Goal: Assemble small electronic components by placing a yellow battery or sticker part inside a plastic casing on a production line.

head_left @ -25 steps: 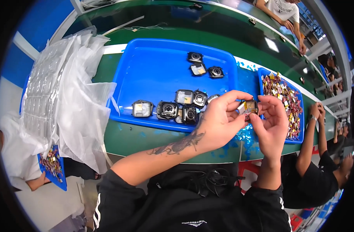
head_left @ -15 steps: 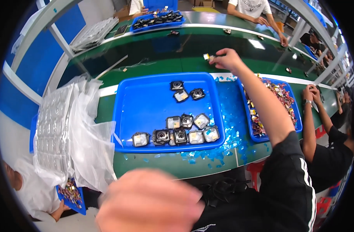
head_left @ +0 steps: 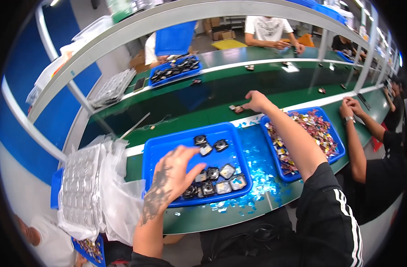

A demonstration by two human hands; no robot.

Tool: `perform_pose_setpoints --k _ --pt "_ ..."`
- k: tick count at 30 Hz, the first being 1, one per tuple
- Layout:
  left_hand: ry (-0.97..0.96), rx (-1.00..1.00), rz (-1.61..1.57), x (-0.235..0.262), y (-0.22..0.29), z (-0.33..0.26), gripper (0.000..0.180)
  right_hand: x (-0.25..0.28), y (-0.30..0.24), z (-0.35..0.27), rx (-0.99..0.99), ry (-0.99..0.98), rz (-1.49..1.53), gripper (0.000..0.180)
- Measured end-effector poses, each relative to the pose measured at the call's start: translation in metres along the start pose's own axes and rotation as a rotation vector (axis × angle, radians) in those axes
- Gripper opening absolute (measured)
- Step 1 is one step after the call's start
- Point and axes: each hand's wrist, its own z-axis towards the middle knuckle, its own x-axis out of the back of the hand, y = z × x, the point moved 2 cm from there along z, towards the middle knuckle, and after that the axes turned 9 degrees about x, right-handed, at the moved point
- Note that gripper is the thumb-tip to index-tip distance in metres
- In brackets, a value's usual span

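Observation:
My left hand [head_left: 180,171], with a tattooed wrist, hovers over the left part of a blue tray [head_left: 150,149]. Its thumb and fingers are spread, with nothing between them. The tray holds several small square black housings with round centres [head_left: 221,145], and some show pale, clear-covered faces [head_left: 227,171]. Out over the green conveyor belt [head_left: 190,115], my right hand [head_left: 258,101] has its index finger raised apart from the thumb. A small part with pale and reddish-brown pieces [head_left: 236,108] lies on the belt right at its fingertips; any contact is hard to make out.
A second blue tray [head_left: 297,177], full of small coloured parts, stands beneath my right forearm. Blue film scraps [head_left: 259,178] litter the space between the trays. Clear plastic trays in bags [head_left: 85,191] are stacked at left. A metal frame [head_left: 212,11] crosses above; co-workers sit around.
My left hand has risen from the blurred near edge to above the tray. My right hand's fingers have parted beside the small part. The whole view has tilted upward.

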Motion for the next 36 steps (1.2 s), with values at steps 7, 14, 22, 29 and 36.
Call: perform_pose_setpoints --k 7,14,22,29,36 --pt "-0.413 0.229 0.297 -0.044 -0.025 -0.001 0.024 0.095 -0.002 -0.080 0.179 0.081 0.145 0.029" --pt "-0.096 0.360 -0.864 -0.051 0.004 0.028 0.018 0.126 0.004 -0.206 0.203 0.041 0.016 0.011" --pt "-0.349 0.550 -1.384 -0.097 0.026 0.014 0.017 0.101 0.001 -0.261 0.078 -0.122 -0.205 0.016" --pt "-0.344 0.464 -1.331 -0.105 0.033 0.010 0.042 0.126 -0.009 -0.275 0.048 0.417 0.068 0.010" --pt "-0.326 0.218 -1.129 -0.100 0.044 -0.001 0.030 0.096 -0.083 -0.258 0.204 0.117 0.551 0.016"
